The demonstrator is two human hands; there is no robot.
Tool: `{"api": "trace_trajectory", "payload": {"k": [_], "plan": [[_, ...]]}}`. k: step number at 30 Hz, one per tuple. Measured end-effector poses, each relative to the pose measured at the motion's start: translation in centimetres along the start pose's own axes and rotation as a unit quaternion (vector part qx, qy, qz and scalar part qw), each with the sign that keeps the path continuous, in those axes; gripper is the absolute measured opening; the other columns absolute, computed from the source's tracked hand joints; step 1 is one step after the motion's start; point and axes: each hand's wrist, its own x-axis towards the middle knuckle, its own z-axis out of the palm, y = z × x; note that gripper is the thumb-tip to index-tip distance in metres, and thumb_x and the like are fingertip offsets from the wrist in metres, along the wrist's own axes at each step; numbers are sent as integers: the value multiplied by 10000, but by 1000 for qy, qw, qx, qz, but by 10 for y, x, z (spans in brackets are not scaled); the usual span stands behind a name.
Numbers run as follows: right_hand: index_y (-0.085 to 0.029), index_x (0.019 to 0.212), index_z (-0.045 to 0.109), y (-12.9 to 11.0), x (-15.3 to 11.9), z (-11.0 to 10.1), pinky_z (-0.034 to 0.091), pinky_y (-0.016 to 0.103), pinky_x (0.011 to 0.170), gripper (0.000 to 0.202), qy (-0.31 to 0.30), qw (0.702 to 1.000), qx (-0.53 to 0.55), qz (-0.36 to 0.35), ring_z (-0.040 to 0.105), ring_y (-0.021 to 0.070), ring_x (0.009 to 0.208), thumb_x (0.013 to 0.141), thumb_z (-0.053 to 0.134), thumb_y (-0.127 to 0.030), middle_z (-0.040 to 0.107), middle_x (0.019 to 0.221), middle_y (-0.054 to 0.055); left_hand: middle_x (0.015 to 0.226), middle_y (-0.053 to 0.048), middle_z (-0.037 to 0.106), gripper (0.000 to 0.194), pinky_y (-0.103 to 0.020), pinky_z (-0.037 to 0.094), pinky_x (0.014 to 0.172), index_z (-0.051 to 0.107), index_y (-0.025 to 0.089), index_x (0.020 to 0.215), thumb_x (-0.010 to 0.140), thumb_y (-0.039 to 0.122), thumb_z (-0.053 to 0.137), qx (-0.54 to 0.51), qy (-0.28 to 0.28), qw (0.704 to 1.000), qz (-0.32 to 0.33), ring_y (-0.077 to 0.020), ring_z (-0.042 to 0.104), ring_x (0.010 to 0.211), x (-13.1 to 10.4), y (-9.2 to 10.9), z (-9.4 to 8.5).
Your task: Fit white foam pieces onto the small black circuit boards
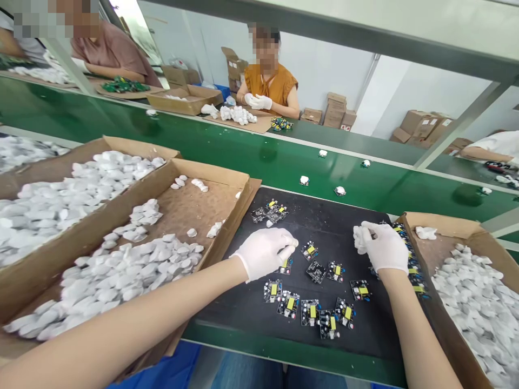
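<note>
My gloved left hand (pixel 265 253) hovers over the black mat (pixel 227 310), its thumb and fingertips drawn together. Whatever lies between them is too small to make out. Beneath its fingers is a partly hidden circuit board (pixel 286 266). Towards the mat's right side, my gloved right hand (pixel 385 247) pinches a small clump of white pieces (pixel 359 239). Several small circuit boards with yellow-topped parts lie loose between and in front of the hands, such as one board (pixel 311 312). A face-down board (pixel 316 272) shows its black underside. More boards (pixel 413 265) are packed together beyond my right wrist.
Cardboard trays of white pieces flank the mat: a left tray (pixel 219 168), another tray (pixel 133 143) beyond it, and a right tray (pixel 450 220). A green conveyor belt (pixel 251 156) behind carries spaced white-topped units (pixel 304 180). Across it, a person (pixel 270 89) in white gloves works.
</note>
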Motion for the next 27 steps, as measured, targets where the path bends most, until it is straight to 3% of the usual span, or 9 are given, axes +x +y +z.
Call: {"api": "trace_trajectory", "payload": {"k": [4, 7, 12, 16, 21, 27], "plan": [[-210, 1137, 633, 3, 0, -3, 509, 278, 756, 338, -40, 998, 46, -28, 661, 163, 811, 864, 439, -259, 710, 975, 38, 959, -6, 713, 200, -286, 515, 804, 690, 219, 897, 845, 213, 497, 8, -42, 999, 2, -159, 668, 870, 0, 2, 0], [-187, 1109, 650, 7, 2, -7, 496, 296, 809, 347, -39, 998, 46, -31, 648, 176, 880, 863, 406, -210, 689, 1050, 60, 954, -8, 713, 203, -283, 510, 803, 693, 220, 887, 842, 215, 495, 17, -61, 998, 4, -162, 667, 870, 1, 3, -1], [-199, 1008, 694, 12, 4, -22, 465, 338, 809, 287, -61, 996, 1, -69, 618, 229, 882, 792, 547, -318, 686, 1005, 73, 946, -20, 712, 217, -307, 511, 796, 691, 206, 901, 847, 210, 480, 30, -59, 998, -5, -178, 670, 865, 2, 3, -2], [-221, 842, 716, 7, 1, -29, 448, 295, 800, 169, -109, 985, -29, -131, 610, 216, 842, 743, 624, -322, 687, 864, 40, 950, -15, 711, 217, -294, 505, 804, 688, 213, 901, 851, 208, 477, 36, -55, 998, -10, -167, 666, 867, 2, 3, -2], [-237, 1042, 652, -7, -4, -20, 446, 269, 770, 270, -121, 980, -74, -140, 607, 195, 828, 781, 598, -277, 660, 863, 39, 954, -12, 714, 219, -292, 500, 785, 688, 211, 901, 854, 220, 475, 41, -55, 998, -11, -169, 667, 858, 2, 3, -2], [-134, 1067, 600, -29, -14, -1, 443, 364, 722, 324, -81, 983, -138, -94, 594, 296, 869, 752, 609, -210, 608, 981, 162, 940, -7, 716, 222, -289, 495, 775, 692, 214, 888, 856, 228, 472, 45, -59, 997, -11, -174, 666, 854, 2, 4, -2]]}}
